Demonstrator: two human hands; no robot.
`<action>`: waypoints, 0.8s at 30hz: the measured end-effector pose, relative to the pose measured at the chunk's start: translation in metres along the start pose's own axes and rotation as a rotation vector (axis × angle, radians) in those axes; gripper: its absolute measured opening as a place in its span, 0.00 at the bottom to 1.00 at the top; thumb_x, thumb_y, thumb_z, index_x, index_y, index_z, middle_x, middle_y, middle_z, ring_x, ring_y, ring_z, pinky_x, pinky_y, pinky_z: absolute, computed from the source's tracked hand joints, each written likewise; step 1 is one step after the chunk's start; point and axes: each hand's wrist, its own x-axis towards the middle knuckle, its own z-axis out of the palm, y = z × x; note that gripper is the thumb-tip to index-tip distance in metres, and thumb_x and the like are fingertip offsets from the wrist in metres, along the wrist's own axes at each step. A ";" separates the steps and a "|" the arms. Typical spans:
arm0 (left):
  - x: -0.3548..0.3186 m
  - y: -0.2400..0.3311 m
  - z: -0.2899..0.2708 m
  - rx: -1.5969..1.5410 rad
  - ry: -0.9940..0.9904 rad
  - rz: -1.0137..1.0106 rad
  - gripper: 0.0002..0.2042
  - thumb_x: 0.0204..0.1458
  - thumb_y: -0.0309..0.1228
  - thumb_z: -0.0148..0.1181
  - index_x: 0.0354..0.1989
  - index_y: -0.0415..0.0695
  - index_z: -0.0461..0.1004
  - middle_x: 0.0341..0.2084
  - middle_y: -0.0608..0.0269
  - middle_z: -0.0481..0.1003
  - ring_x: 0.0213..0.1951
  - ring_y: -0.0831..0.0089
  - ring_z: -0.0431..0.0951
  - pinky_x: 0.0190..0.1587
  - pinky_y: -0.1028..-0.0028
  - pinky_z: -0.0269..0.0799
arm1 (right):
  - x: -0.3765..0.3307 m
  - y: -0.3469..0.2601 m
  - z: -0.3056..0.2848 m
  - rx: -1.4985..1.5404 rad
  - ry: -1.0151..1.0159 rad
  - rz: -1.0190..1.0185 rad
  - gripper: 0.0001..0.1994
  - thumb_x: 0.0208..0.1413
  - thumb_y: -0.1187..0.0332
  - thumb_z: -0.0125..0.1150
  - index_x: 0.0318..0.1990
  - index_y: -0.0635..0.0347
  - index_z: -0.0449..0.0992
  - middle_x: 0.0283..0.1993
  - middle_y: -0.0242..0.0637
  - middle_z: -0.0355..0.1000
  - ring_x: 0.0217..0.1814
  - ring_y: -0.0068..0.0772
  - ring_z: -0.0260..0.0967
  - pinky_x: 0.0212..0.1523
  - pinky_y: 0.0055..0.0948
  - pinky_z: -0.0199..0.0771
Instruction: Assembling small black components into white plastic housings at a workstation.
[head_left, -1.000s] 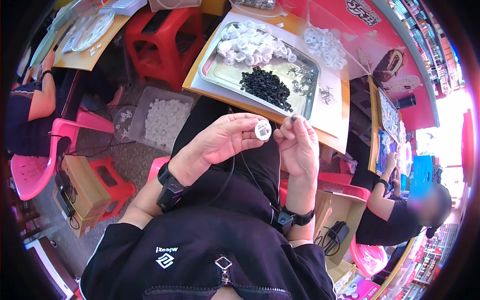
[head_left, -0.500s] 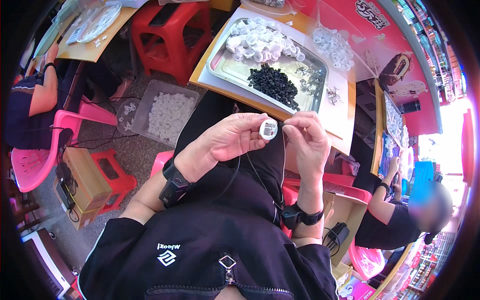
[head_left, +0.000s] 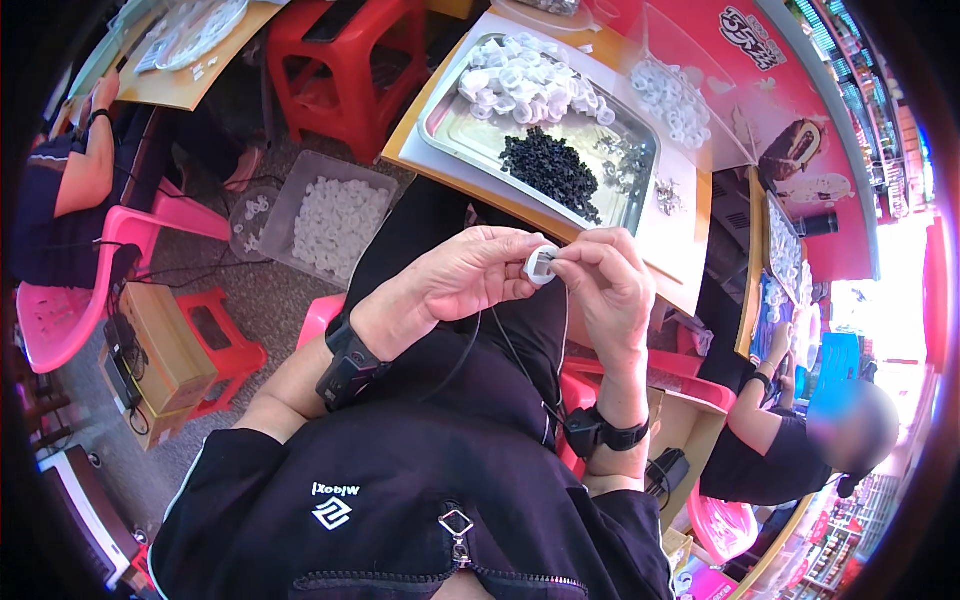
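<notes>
Left hand point(head_left: 470, 285) is pinching a small white ring piece point(head_left: 540, 265) over the lap; right hand point(head_left: 605, 290), fingertips closed, is meeting it from the right, touching.

You have a small white plastic ring point(head_left: 541, 265), smooth and slightly glossy, pinched between your fingers point(head_left: 510, 268). The tray point(head_left: 455, 150) beyond is bare polished metal, reflective. Its white rings point(head_left: 530, 85) read as glossy plastic; the black pieces point(head_left: 553, 172) look matt. The red stool point(head_left: 345, 70) is shiny moulded plastic. Your jacket point(head_left: 400, 500) is matt cloth.
</notes>
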 end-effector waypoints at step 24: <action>0.005 -0.008 -0.016 0.196 0.071 0.095 0.09 0.58 0.31 0.57 0.39 0.37 0.77 0.33 0.62 0.78 0.35 0.78 0.78 0.37 0.78 0.76 | -0.005 0.004 0.013 -0.034 -0.005 -0.006 0.06 0.43 0.75 0.69 0.29 0.57 0.78 0.31 0.32 0.71 0.36 0.30 0.70 0.39 0.27 0.67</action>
